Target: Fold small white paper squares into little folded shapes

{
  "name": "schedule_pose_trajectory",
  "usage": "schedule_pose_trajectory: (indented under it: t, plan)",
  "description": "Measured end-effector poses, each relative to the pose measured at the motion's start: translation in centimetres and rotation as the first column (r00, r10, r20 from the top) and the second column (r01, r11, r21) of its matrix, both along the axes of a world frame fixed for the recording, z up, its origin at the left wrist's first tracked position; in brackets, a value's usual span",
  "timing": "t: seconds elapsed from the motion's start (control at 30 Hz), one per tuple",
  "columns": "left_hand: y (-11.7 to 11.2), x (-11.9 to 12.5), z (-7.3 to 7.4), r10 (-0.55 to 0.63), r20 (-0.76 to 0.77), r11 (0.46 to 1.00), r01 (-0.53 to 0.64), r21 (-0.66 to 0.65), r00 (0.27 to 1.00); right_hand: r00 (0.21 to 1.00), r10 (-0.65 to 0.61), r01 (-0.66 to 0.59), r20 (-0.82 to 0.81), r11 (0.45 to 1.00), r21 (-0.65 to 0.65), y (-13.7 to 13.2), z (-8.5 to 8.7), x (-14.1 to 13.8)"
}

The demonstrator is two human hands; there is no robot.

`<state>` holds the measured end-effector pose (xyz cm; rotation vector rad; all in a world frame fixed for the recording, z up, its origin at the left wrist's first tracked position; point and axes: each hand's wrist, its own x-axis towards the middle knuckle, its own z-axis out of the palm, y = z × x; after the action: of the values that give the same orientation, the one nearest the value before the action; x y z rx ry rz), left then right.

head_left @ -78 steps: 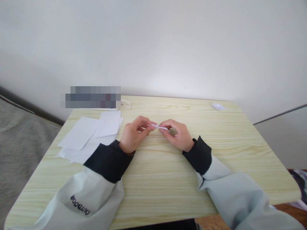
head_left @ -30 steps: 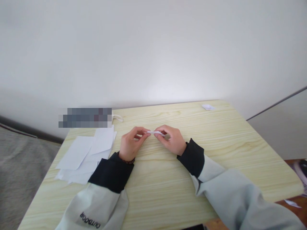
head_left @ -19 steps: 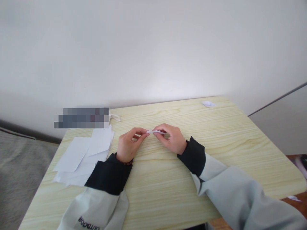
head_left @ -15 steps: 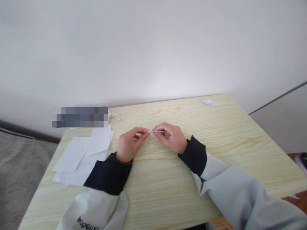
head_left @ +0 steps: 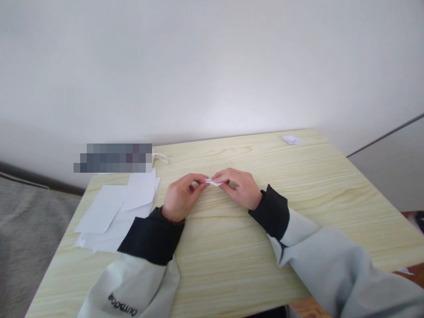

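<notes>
A small folded piece of white paper [head_left: 213, 182] is held between my two hands, above the middle of the wooden table. My left hand [head_left: 184, 194] pinches its left end between thumb and fingers. At its right end, my right hand [head_left: 241, 187] grips it the same way, fingertips close to those of the left. Part of the paper is hidden by the fingers. Left of my left hand lies a loose pile of white paper sheets [head_left: 102, 207], partly under the left sleeve.
The light wood-grain table [head_left: 225, 265] stands against a white wall [head_left: 212, 70]. A small folded white paper [head_left: 291, 139] lies near the back right edge. At the back left sits a blurred-out item [head_left: 115, 158] with a white loop [head_left: 161, 157].
The paper between my hands has tilted, so more of its flat face shows below the right fingertips. Both hands remain close together, and the view has shifted slightly.
</notes>
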<state>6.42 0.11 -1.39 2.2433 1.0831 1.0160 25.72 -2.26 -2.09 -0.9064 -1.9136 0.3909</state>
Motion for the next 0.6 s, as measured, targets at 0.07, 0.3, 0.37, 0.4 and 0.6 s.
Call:
schedule_pose_trajectory:
  t: [0.07,0.3,0.37,0.4,0.6]
  plan:
    - [0.08,-0.02,-0.04,-0.041,-0.023,0.999,0.042,0.018,0.999,1.0,-0.003,0.003,0.009,1.0,0.011,0.0,0.05,0.05]
    - [0.32,-0.3,-0.37,0.026,-0.061,0.999,-0.024,0.043,0.998,1.0,0.004,-0.004,0.026,1.0,0.029,-0.02,0.3,0.05]
    - [0.32,-0.35,-0.34,0.023,-0.052,1.0,-0.022,0.021,0.998,1.0,-0.01,0.01,0.02,1.0,-0.001,0.02,0.24,0.03]
    - [0.32,-0.36,-0.28,0.025,-0.05,1.0,-0.025,0.011,0.998,1.0,-0.025,0.026,0.018,0.999,-0.025,0.05,0.2,0.02]
    - [0.23,-0.15,0.22,0.037,0.009,0.998,-0.037,-0.049,0.999,0.993,-0.11,0.117,0.051,0.981,-0.156,0.05,0.38,-0.06]
